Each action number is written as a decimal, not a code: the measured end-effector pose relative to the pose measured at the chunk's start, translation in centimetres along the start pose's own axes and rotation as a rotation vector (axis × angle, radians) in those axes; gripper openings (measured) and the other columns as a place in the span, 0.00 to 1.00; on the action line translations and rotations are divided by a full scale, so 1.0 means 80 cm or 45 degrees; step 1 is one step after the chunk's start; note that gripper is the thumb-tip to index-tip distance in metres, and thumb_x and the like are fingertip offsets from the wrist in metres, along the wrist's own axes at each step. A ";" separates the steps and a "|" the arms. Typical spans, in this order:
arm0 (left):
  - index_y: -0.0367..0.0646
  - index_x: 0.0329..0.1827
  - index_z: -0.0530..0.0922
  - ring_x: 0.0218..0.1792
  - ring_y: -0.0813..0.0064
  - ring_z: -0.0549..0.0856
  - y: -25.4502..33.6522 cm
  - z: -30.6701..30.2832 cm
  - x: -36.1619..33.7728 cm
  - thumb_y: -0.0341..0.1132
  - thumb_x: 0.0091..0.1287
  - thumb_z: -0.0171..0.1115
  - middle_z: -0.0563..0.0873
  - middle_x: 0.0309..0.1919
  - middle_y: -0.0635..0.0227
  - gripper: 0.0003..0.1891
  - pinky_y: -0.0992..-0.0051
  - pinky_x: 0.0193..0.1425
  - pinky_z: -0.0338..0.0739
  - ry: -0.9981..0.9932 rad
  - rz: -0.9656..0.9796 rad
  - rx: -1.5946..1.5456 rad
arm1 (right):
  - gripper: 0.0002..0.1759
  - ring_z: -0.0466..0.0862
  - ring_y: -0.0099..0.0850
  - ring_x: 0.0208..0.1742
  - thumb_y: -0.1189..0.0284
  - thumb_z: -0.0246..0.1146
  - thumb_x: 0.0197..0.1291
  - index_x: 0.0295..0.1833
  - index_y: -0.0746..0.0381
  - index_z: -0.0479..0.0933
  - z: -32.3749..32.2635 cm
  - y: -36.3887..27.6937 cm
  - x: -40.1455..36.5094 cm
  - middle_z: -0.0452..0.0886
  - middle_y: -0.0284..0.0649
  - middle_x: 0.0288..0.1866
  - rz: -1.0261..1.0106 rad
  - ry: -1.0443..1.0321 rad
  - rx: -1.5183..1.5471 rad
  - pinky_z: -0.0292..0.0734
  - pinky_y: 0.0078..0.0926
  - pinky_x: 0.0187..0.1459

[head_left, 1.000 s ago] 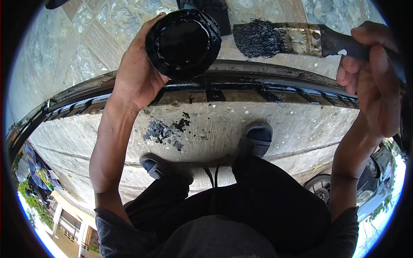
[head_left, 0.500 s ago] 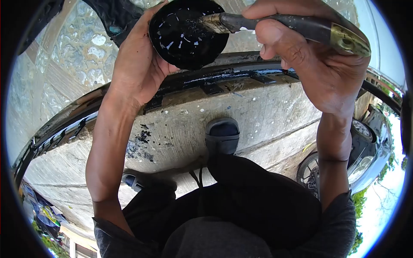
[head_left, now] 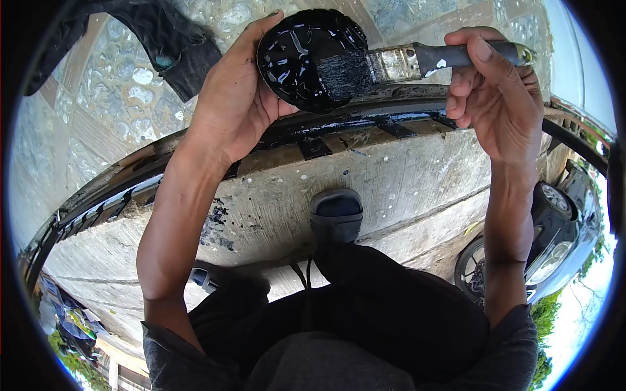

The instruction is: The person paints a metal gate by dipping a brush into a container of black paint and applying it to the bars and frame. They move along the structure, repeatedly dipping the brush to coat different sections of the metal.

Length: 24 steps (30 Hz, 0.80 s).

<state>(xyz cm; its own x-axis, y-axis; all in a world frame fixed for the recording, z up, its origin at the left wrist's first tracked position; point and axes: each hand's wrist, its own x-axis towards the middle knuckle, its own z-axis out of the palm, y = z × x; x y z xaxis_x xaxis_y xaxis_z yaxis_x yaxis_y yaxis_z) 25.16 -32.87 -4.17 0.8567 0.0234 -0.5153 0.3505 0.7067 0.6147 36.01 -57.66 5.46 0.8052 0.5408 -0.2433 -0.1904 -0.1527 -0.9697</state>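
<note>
My left hand is wrapped round a small round container of glossy black paint, its open top facing me. A paintbrush with a dark handle and a paint-smeared metal ferrule is gripped in my right hand, thumb and fingers on the handle. The black, wet bristles lie over the right part of the container, at the paint. Just below the container in the view runs a metal rail coated in shiny black, with short crosspieces along it.
Concrete paving with black splatters lies below the rail. Beyond it is a stone-patterned surface with a dark cloth on it. A dark car stands at the right. My sandalled foot is on the concrete.
The container has shifted right and slightly down. My right hand has turned, bringing the brush lower and flatter, so its black bristles now show over the paint.
</note>
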 end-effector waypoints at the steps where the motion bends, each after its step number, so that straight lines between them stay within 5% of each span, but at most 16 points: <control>1: 0.43 0.72 0.68 0.51 0.65 0.89 0.001 -0.013 0.004 0.40 0.84 0.36 0.85 0.56 0.59 0.21 0.65 0.45 0.93 -0.035 -0.002 -0.014 | 0.16 0.86 0.27 0.22 0.70 0.57 0.75 0.55 0.72 0.79 0.002 0.002 0.001 0.84 0.40 0.25 0.013 0.000 0.066 0.79 0.17 0.19; 6: 0.40 0.69 0.71 0.54 0.60 0.88 0.029 -0.026 -0.003 0.44 0.84 0.35 0.84 0.59 0.54 0.23 0.61 0.52 0.92 0.196 -0.001 0.076 | 0.12 0.86 0.25 0.21 0.71 0.64 0.71 0.47 0.70 0.84 0.011 0.023 0.008 0.84 0.40 0.24 0.031 -0.013 -0.043 0.79 0.17 0.18; 13: 0.37 0.72 0.68 0.57 0.51 0.86 0.049 -0.087 -0.010 0.48 0.83 0.35 0.81 0.63 0.47 0.27 0.55 0.56 0.90 -0.346 -0.021 -0.202 | 0.05 0.82 0.17 0.27 0.76 0.66 0.69 0.45 0.65 0.85 0.047 0.070 0.008 0.84 0.34 0.30 0.199 -0.431 -0.351 0.77 0.15 0.25; 16: 0.37 0.73 0.67 0.60 0.50 0.85 0.045 -0.064 -0.020 0.49 0.83 0.35 0.78 0.64 0.45 0.28 0.55 0.56 0.90 0.144 0.040 -0.035 | 0.04 0.76 0.14 0.28 0.77 0.66 0.69 0.44 0.66 0.84 0.037 0.071 0.012 0.81 0.31 0.28 0.147 -0.526 -0.517 0.70 0.16 0.27; 24: 0.37 0.74 0.66 0.61 0.40 0.81 0.039 -0.065 -0.020 0.47 0.83 0.38 0.77 0.66 0.45 0.27 0.55 0.54 0.90 0.144 0.024 0.111 | 0.04 0.80 0.20 0.28 0.76 0.68 0.66 0.43 0.66 0.84 0.053 0.063 0.014 0.85 0.37 0.31 -0.082 -0.631 -0.414 0.73 0.21 0.29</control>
<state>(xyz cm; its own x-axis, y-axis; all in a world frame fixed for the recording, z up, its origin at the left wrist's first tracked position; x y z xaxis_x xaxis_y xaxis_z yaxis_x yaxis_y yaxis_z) 22.87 -27.02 -4.54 0.8170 0.1195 -0.5641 0.3701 0.6416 0.6719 33.59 -54.30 0.23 0.4362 0.8672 -0.2400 0.0952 -0.3097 -0.9461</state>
